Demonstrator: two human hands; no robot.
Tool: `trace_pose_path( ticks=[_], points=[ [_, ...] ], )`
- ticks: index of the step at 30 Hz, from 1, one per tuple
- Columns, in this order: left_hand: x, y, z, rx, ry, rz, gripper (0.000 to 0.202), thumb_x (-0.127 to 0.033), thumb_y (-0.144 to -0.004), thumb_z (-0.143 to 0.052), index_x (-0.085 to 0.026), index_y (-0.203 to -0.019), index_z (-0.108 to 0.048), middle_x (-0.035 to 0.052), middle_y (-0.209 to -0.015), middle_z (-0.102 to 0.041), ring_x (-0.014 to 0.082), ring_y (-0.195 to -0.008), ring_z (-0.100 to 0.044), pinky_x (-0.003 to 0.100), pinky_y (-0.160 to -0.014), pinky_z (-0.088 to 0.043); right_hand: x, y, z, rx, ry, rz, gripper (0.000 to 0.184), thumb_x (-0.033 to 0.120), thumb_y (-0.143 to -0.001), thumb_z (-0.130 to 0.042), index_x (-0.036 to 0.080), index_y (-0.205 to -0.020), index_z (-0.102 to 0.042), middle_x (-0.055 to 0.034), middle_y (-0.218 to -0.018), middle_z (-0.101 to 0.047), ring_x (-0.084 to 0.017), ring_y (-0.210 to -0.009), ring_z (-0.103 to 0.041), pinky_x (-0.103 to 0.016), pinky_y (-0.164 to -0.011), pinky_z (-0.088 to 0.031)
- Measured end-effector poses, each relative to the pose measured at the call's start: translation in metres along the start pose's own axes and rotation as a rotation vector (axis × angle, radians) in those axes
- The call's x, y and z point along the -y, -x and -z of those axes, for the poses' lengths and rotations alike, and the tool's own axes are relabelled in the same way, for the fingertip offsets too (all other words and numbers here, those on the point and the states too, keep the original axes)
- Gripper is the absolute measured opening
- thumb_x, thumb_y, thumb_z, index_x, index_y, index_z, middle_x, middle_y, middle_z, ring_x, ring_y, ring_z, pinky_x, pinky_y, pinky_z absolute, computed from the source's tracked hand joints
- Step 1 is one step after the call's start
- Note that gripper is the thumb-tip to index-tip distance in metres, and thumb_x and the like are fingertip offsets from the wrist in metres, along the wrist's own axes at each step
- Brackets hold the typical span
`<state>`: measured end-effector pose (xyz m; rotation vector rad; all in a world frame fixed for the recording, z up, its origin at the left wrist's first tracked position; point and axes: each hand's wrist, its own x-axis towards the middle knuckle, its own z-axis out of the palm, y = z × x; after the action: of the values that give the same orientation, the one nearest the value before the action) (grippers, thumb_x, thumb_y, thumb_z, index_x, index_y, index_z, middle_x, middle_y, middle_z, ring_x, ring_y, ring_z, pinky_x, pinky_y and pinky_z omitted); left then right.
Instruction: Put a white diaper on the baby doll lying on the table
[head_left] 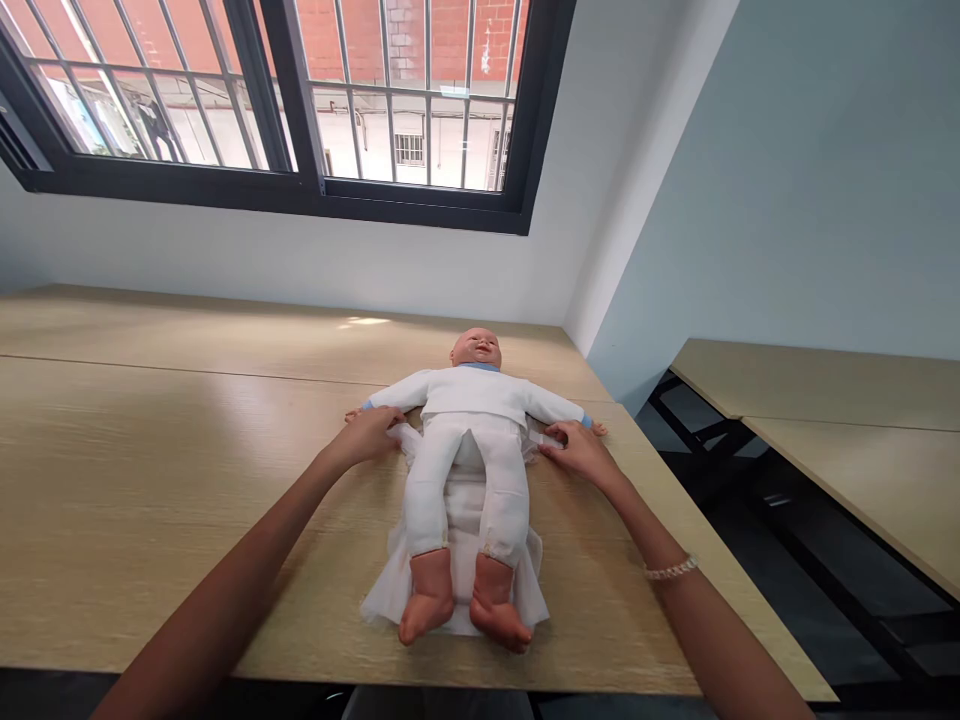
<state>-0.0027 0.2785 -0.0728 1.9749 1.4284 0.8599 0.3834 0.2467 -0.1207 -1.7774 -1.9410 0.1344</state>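
Note:
A baby doll [469, 400] lies on its back on a light wooden table [150, 480], dressed in a white long-sleeved suit with blue cuffs and collar, its bare feet towards me. Under its hips and legs is a white cloth [457, 605]. My left hand [365, 437] grips a cloth end [400, 436] beside the doll's right hip. On the other side, my right hand [579, 452] pinches the opposite end [544, 438] by the doll's left hip. A beaded bracelet [671, 569] circles my right wrist.
The table's right edge [720, 560] runs diagonally down beside my right arm. Beyond it, a dark metal frame [735, 470] supports a second wooden table [817, 400]. Ahead, a wall stands behind the table, with a barred window [300, 100] above.

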Motion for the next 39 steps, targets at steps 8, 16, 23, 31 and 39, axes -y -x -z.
trace_pose_path(
  ticks=[8, 16, 23, 31, 39],
  points=[
    [0.022, -0.006, 0.004, 0.019, -0.049, 0.061, 0.007, -0.022, -0.052, -0.064, -0.022, -0.058, -0.062, 0.0023, -0.061, -0.06, 0.0248, -0.069, -0.056, 0.027, -0.063, -0.037, 0.008, -0.002, 0.01, 0.071, 0.201, -0.071, 0.01, 0.024, -0.085, -0.067, 0.015, -0.079, -0.07, -0.0075, -0.088, -0.069, -0.023, -0.086, -0.061, -0.029, -0.069, -0.034],
    [0.024, -0.006, 0.015, 0.067, 0.273, 0.149, 0.025, -0.034, -0.054, -0.066, -0.019, -0.067, -0.051, -0.0029, -0.056, -0.058, 0.0153, -0.055, -0.055, 0.024, -0.053, -0.041, 0.025, 0.005, 0.021, 0.073, 0.176, -0.105, 0.01, 0.02, -0.088, -0.061, 0.015, -0.083, -0.067, -0.0068, -0.094, -0.069, -0.022, -0.09, -0.061, -0.029, -0.071, -0.033],
    [0.024, -0.003, 0.016, 0.033, 0.491, 0.212, 0.042, -0.027, -0.054, -0.071, -0.016, -0.091, -0.052, -0.0058, -0.055, -0.057, 0.0117, -0.051, -0.056, 0.021, -0.05, -0.043, 0.133, -0.007, 0.032, -0.101, -0.119, 0.362, 0.008, 0.025, -0.092, -0.061, 0.018, -0.092, -0.065, -0.0045, -0.096, -0.067, -0.019, -0.092, -0.061, -0.031, -0.084, -0.037],
    [0.025, -0.003, 0.021, 0.056, 0.524, 0.3, 0.039, -0.018, -0.062, -0.072, -0.016, -0.093, -0.049, -0.0064, -0.056, -0.058, 0.01, -0.047, -0.056, 0.02, -0.048, -0.043, 0.249, -0.067, -0.023, 0.514, 0.278, 0.68, 0.021, 0.024, -0.079, -0.078, 0.021, -0.099, -0.072, -0.0036, -0.106, -0.07, -0.023, -0.107, -0.06, -0.03, -0.087, -0.035],
    [0.024, -0.005, 0.025, 0.096, 0.465, 0.343, 0.03, -0.012, -0.062, -0.071, -0.016, -0.086, -0.054, -0.0059, -0.053, -0.056, 0.0085, -0.044, -0.051, 0.017, -0.042, -0.035, 0.24, -0.088, -0.038, 0.484, 0.313, 0.536, 0.025, 0.039, -0.091, -0.061, 0.021, -0.108, -0.067, -0.0011, -0.106, -0.071, -0.017, -0.097, -0.064, -0.026, -0.072, -0.034]
  ],
)
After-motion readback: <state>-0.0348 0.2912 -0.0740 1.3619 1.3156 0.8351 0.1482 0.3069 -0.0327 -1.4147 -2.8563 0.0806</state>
